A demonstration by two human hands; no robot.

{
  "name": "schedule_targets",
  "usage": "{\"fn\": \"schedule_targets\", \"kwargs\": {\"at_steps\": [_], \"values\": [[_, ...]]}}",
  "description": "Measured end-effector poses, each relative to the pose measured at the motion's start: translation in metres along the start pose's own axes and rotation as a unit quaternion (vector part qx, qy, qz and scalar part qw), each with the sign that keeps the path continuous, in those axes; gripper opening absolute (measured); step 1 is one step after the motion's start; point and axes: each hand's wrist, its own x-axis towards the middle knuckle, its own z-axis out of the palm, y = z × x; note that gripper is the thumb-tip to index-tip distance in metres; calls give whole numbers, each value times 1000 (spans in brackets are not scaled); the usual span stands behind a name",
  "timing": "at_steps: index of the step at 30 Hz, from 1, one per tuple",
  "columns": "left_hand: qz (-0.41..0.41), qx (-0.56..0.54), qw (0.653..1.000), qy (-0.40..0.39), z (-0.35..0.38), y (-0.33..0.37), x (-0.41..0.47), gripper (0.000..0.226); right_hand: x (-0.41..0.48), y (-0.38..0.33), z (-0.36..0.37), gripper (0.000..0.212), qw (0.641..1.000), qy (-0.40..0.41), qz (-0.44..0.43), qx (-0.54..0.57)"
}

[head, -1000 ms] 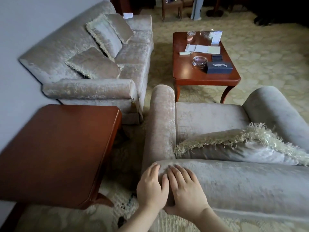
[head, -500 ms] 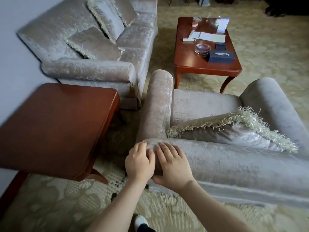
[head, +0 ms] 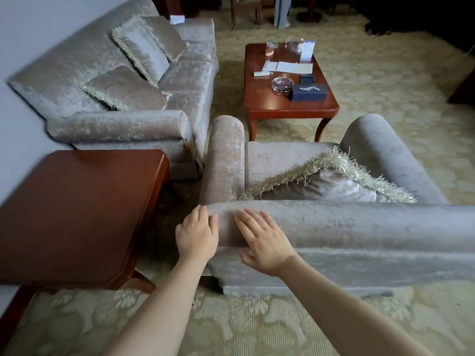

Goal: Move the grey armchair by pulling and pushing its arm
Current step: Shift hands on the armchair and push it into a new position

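Armchair: the grey armchair (head: 359, 227) stands on the carpet (head: 244, 327) with its back toward the camera, between the side table (head: 77, 209) on the left and open floor on the right.
Back roll: the padded top of the chair's back runs across the middle of the view; both hands are at its left end.
Left hand: the left hand (head: 196, 236) clasps the very end of the roll, with fingers together and bent round the corner and the thumb laid on the near face.
Right hand: the right hand (head: 264, 242) lies flat on the near face of the roll just beside the left hand, with fingers straight and slightly spread, pointing up the roll, and the thumb low under its bulge.
Chair arm: the chair's left arm (head: 226, 155) runs away from the hands, close to the sofa's end.
Cushion: a fringed cushion (head: 329, 186) leans on the seat against the inside of the back.
Side table: its right edge is near the chair's left side, with a strip of carpet between.
Sofa: a grey sofa (head: 180, 98) stands along the wall beyond the side table and carries three cushions.
Coffee table: the coffee table (head: 270, 104) stands past the chair's front; a dark box (head: 309, 91) and a glass ashtray (head: 282, 84) are near its middle, and papers (head: 290, 66) lie toward its far edge.
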Motion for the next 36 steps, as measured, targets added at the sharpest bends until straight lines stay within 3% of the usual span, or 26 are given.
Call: {"fn": "schedule_targets", "kwargs": {"at_steps": [5, 8, 11, 20, 30, 33, 36], "values": [[34, 52, 995, -77, -8, 16, -2, 67, -57, 48, -16, 78, 994, -8, 80, -72], [121, 73, 988, -68, -11, 44, -2, 67, -71, 74, -19, 75, 985, -5, 154, -79], [158, 63, 981, -95, -9, 79, -2, 67, -89, 88, -24, 74, 975, 10, 213, -64], [269, 55, 951, -144, 27, 236, -23, 66, -177, 182, -38, 70, 955, 21, 296, -32], [268, 25, 947, -174, 82, 514, -103, 66, -312, 385, -77, 65, 935, -12, 351, -54], [246, 64, 950, -179, 91, 549, -110, 72, -347, 426, -66, 64, 922, 2, 386, -29], [249, 83, 954, -144, 101, 559, -99, 72, -351, 451, -55, 60, 932, 44, 360, -13]]}}
